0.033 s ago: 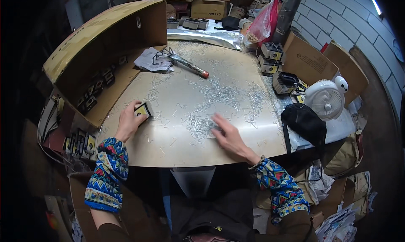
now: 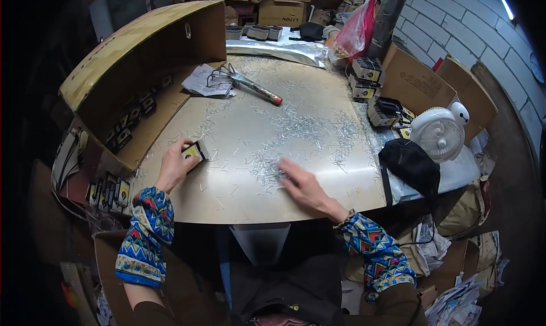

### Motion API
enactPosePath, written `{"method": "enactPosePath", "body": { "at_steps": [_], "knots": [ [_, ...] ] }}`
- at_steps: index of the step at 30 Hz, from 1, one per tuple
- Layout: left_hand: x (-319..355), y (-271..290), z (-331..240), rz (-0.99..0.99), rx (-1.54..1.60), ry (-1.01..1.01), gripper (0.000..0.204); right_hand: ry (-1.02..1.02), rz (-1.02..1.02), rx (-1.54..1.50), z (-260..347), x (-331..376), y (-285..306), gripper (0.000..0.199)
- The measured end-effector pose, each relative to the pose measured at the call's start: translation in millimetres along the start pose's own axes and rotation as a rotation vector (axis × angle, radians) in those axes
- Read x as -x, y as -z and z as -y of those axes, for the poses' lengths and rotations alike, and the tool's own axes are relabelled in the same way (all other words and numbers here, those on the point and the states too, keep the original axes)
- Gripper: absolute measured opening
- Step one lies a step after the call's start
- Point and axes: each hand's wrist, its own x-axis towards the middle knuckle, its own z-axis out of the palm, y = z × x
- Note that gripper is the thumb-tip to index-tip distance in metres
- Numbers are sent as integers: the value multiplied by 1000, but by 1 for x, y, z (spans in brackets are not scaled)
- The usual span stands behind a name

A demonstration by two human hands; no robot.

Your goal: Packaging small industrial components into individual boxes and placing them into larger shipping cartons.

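Pinching the small yellow-and-black box (image 2: 192,152) between your left hand's (image 2: 173,167) fingers, probably for steadiness, you place your half-curled right hand (image 2: 306,186) at metal pins (image 2: 265,167), its grasp unclear.

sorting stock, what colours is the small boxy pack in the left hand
The pack shows mainly yellow and black, in the head view.

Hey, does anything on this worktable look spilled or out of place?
Yes, mildly: loose pin-like metal pieces are strewn across the tabletop, many near the right hand, in no container. A hand rake lies slantwise among them, its tines over creased paper. It looks untidy, though possibly deliberate.
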Motion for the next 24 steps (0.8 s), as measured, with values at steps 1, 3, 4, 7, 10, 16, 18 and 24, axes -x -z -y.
{"method": "enactPosePath", "body": {
  "at_steps": [1, 3, 4, 7, 10, 16, 18, 24],
  "knots": [
    [6, 2, -2, 63, 34, 75, 39, 221, 100, 349, -1, -2, -4, 40],
    [28, 5, -5, 91, 95, 188, 31, 133, 28, 601, -1, -3, -14, 41],
    [43, 7, -1, 87, 87, 198, 31, 37, -40, 850, 2, -5, -19, 41],
    [86, 7, -6, 206, 611, 340, 28, 62, 9, 633, 2, 1, -15, 44],
    [138, 3, -29, 203, 1088, 499, 34, 143, 56, 487, 0, 9, -14, 43],
    [245, -32, -30, 93, 1540, 773, 25, 61, 126, 124, -6, -5, 8, 44],
    [283, -63, -12, 149, 1530, 862, 21, 165, 117, 360, 6, -11, -8, 47],
    [318, -141, -25, 342, 1193, 998, 25, 210, 121, 624, 39, 17, -79, 48]
  ]
}}
